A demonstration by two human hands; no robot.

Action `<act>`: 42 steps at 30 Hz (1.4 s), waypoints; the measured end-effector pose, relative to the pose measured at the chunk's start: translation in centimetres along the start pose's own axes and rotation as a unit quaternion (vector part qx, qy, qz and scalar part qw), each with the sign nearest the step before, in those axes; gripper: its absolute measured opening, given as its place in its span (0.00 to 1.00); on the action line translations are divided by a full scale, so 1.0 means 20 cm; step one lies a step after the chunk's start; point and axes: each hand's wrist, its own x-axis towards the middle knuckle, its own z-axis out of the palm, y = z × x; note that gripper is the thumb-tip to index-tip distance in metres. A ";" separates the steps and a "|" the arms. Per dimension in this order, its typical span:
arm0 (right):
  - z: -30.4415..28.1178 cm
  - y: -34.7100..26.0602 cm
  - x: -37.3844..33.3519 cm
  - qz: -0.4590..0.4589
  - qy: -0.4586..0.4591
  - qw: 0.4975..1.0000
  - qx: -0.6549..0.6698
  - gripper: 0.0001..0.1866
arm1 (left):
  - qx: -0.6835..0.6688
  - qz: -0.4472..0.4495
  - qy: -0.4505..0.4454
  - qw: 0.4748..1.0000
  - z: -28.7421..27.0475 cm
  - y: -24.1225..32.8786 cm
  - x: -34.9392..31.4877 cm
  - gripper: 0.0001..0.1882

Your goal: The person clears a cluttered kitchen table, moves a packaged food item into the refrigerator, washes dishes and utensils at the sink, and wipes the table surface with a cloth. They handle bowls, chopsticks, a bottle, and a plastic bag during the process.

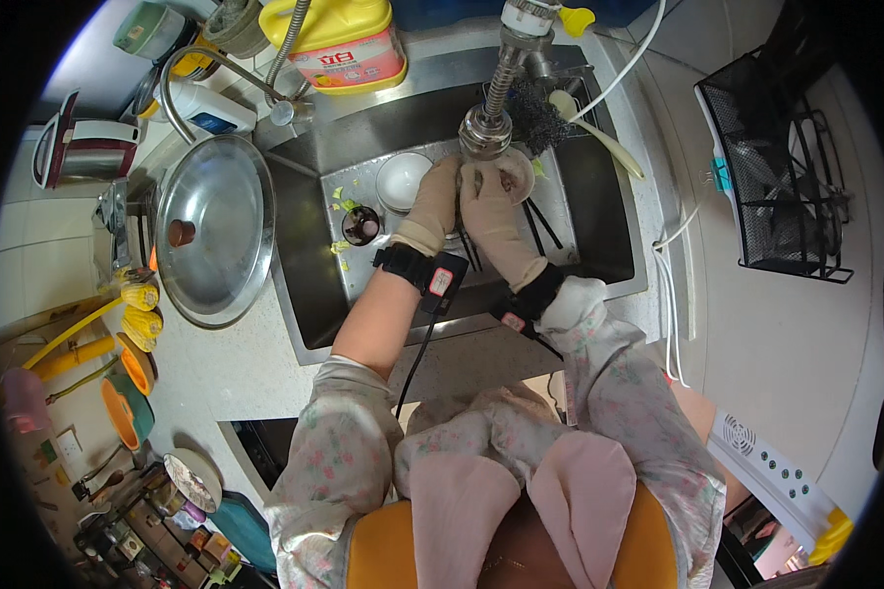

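My left hand (pixel 430 208), in a pale glove, is closed below the faucet head (pixel 485 130) in the steel sink (pixel 309 294). Right beside it, my gloved right hand (pixel 491 211) curls its fingers; the two hands nearly touch. What they grip is hidden behind the fingers. A white bowl (pixel 401 180) sits just left of my left hand. Another bowl (pixel 517 173), with residue inside, lies against the far right side of my right hand. Dark chopsticks (pixel 540 224) rest to the right, and thin dark sticks (pixel 469 253) show between my wrists. A small dark cup (pixel 360 226) stands at left.
Green scraps (pixel 340 247) dot the sink floor. A dark wire scrubber (pixel 540 116) and a pale long-handled spoon (pixel 607 147) lie at the sink's back right. A steel pot lid (pixel 216 231) leans at left. A yellow jug (pixel 349 49) stands behind; a black mesh rack (pixel 771 177) is at right.
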 end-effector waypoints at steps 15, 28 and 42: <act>-0.16 0.26 0.19 0.243 -0.315 0.720 0.569 0.16 | -0.395 -0.238 -0.051 0.886 -0.20 0.20 -0.04 0.27; -0.07 0.00 -0.05 -0.059 -0.001 0.987 0.150 0.19 | -0.610 -0.309 -0.008 0.730 -0.07 0.12 0.02 0.21; -0.03 -0.03 0.03 0.033 -0.075 0.997 -0.010 0.18 | 0.164 0.053 -0.101 0.980 -0.03 0.06 -0.03 0.30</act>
